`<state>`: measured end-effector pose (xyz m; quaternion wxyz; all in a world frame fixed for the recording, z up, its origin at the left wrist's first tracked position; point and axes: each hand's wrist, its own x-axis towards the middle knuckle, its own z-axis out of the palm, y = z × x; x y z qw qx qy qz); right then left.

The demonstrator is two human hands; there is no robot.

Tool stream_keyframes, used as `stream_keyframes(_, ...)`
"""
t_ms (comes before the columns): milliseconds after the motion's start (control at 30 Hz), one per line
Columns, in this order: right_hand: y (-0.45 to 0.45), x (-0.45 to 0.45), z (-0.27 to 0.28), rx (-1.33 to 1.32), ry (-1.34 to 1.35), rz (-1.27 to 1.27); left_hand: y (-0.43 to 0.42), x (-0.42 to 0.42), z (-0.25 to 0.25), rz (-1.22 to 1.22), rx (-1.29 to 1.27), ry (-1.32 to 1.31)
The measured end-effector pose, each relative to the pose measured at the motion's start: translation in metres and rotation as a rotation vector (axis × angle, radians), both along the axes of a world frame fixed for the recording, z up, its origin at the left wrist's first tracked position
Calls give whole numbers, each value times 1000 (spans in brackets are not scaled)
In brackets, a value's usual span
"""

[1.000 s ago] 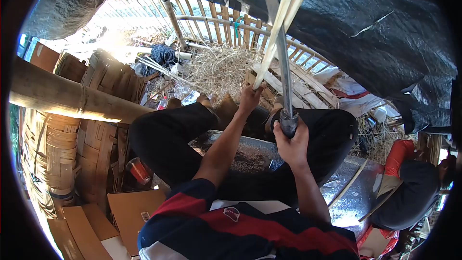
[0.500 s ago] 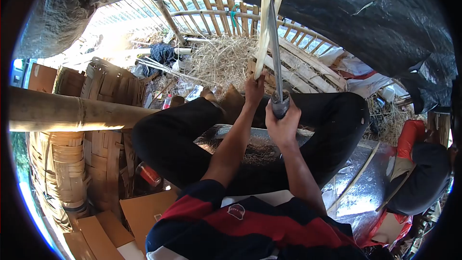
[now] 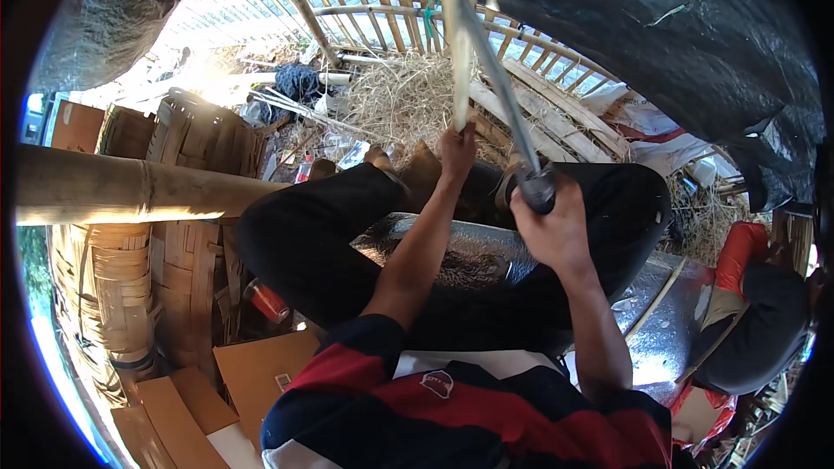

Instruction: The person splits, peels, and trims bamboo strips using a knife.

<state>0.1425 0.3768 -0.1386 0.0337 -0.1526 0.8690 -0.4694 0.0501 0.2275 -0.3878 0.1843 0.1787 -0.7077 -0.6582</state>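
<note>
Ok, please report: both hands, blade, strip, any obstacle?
Left hand grips pale strip by lower end. Right hand holds long blade by dark handle. Blade crosses strip near view's top; contact unclear. No obstruction seen between hands.

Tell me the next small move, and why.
Probably ease the knife along the pale strips, keeping it clear of the left hand: that hand grips their lower end, and the knife, held by the right hand, seems to cross them higher up.

metal blade (image 3: 498, 78), glossy plastic sheeting (image 3: 625, 30)
</note>
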Motion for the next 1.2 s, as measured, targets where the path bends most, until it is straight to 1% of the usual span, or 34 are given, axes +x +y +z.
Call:
stream_keyframes(67,12,-6,3,-18,-21,-99,6,2,8,-52,-158,-5)
stream_keyframes(100,20,-9,11,-17,9,-106,6,3,10,-59,-155,2)
stream_keyframes(167,47,-17,11,103,-187,-108,8,-1,11,-101,-111,50)
stream_keyframes(200,48,-13,25,112,-179,-107,10,-1,8,-98,-103,57)
stream_keyframes(267,48,-4,62,-35,-333,-34,9,-3,0,-43,-56,80)
stream_keyframes(300,49,-3,62,-32,-330,-32,8,-2,0,-41,-54,84)
stream_keyframes(367,48,-4,61,-83,-307,108,6,1,-1,-49,42,37)
stream_keyframes(400,46,-5,60,-102,-287,156,5,4,-1,-50,41,37)
stream_keyframes(433,47,-8,44,-101,-287,157,6,7,0,-74,7,32)
stream_keyframes(500,46,-17,-22,-32,14,104,7,12,5,-96,-34,31)
stream_keyframes(533,42,-23,-61,-162,-11,48,15,15,11,-121,-46,25)
stream_keyframes(567,35,-29,-86,-294,-34,-7,17,15,17,-146,-61,20)
stream_keyframes(600,25,-32,-88,-297,-34,-6,18,15,22,-143,-129,-19)
stream_keyframes(633,15,-35,-88,-306,31,-56,18,14,16,-139,-128,-21)
stream_keyframes(667,5,-37,-89,-318,96,-112,16,10,12,-139,-90,-29)
stream_keyframes(700,-1,-39,-90,-322,96,-117,14,7,12,-143,-55,-35)
stream_keyframes(733,-6,-42,-91,-284,228,-110,13,5,11,-146,-56,-34)
stream_keyframes(767,-8,-43,-91,-243,356,-99,12,5,10,-109,-57,25)
stream_keyframes(800,-10,-44,-86,-138,444,-80,10,6,10,-72,-59,84)
stream_keyframes(833,-12,-41,-79,-139,440,-78,7,6,10,-70,-60,80)
stream_keyframes(900,-14,-31,-65,-99,279,-85,3,7,7,-53,-79,10)
stream_keyframes(933,-13,-29,-59,-100,273,-89,3,8,4,-57,-80,4)
stream_keyframes(1000,-5,-32,-50,73,291,-196,2,8,-2,-36,-83,-17)
stream_keyframes(1033,2,-36,-49,73,397,-167,1,5,-6,-43,-83,-22)
stream_keyframes(1100,15,-33,-46,-55,284,-25,4,-1,-8,-58,-149,57)
stream_keyframes(1133,19,-32,-40,-49,291,-31,5,-3,-5,-65,-144,64)
stream_keyframes(1200,29,-27,-21,-90,-218,27,2,-2,0,-89,-79,-29)
